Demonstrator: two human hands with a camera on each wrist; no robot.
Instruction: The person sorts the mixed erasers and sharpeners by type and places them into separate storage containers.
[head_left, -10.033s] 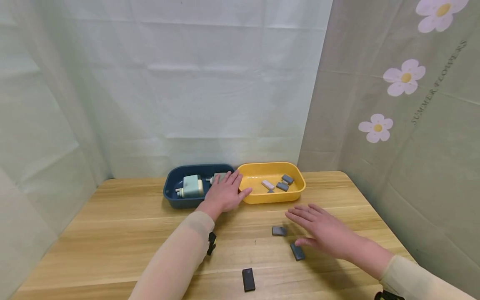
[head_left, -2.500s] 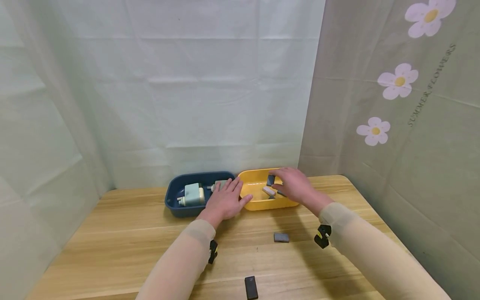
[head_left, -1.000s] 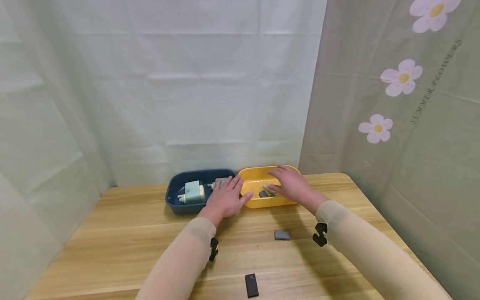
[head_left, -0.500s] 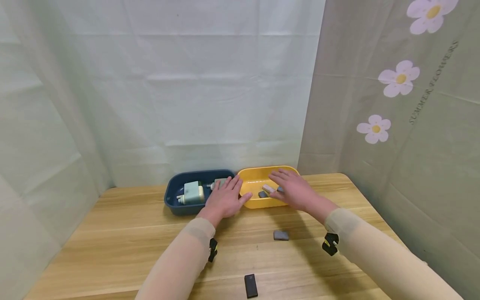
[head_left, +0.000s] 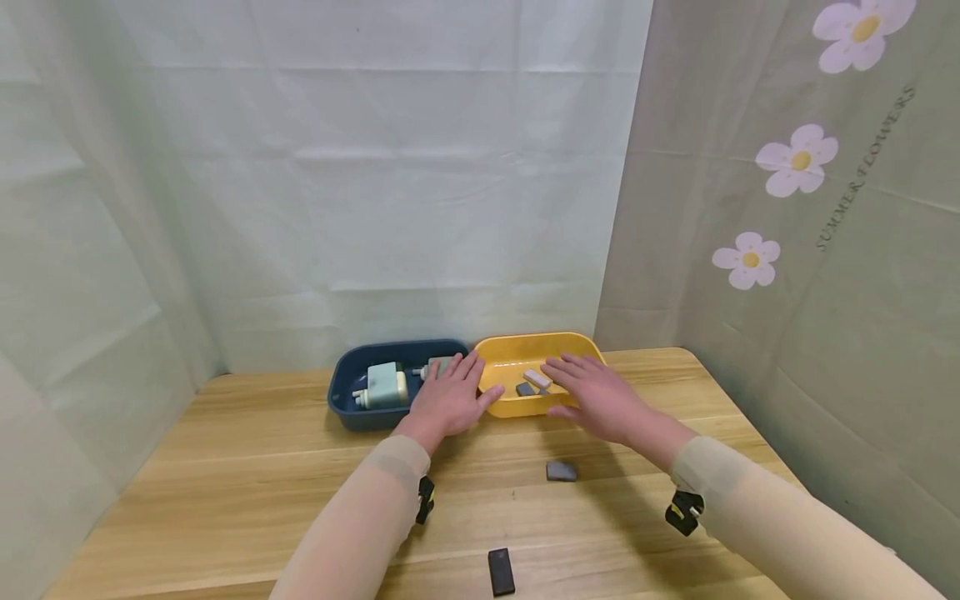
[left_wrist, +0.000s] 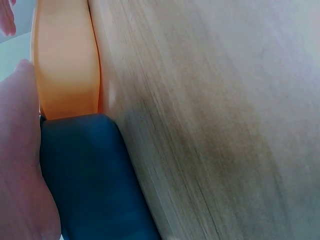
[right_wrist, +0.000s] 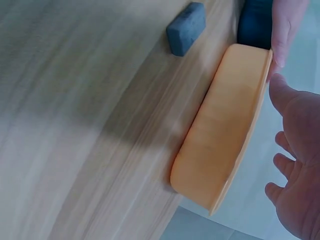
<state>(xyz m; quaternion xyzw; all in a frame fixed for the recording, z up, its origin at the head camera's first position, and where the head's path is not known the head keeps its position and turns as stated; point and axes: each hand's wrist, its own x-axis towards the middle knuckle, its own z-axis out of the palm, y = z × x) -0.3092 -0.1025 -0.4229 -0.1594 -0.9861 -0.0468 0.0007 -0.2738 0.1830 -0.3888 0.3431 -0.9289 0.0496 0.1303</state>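
Observation:
My left hand (head_left: 448, 400) lies with straight, spread fingers over the meeting rims of the navy tray (head_left: 352, 419) and the yellow tray (head_left: 517, 407). It grasps nothing. Over the front right part of the yellow tray hovers my right hand (head_left: 600, 398), its fingers extended and thumb apart, holding nothing. Below its fingers, inside the tray, are a whitish eraser-like block (head_left: 537, 378) and a small dark grey block (head_left: 525, 389); the hand hides the tray's right end. A grey block (right_wrist: 186, 29) rests on the table in front of the yellow tray.
Nearer the table's front edge lies a black rectangular block (head_left: 501, 572). The navy tray contains a pale green bottle (head_left: 385, 385) with a cream end and another greenish bottle (head_left: 437, 367) partly under the left hand. Pale curtains (head_left: 405, 183) hang behind the wooden table (head_left: 247, 492).
A dark block from the table was carried by my right hand into the yellow tray and let go. That hand has since opened and drawn back slightly. The left hand has stayed put.

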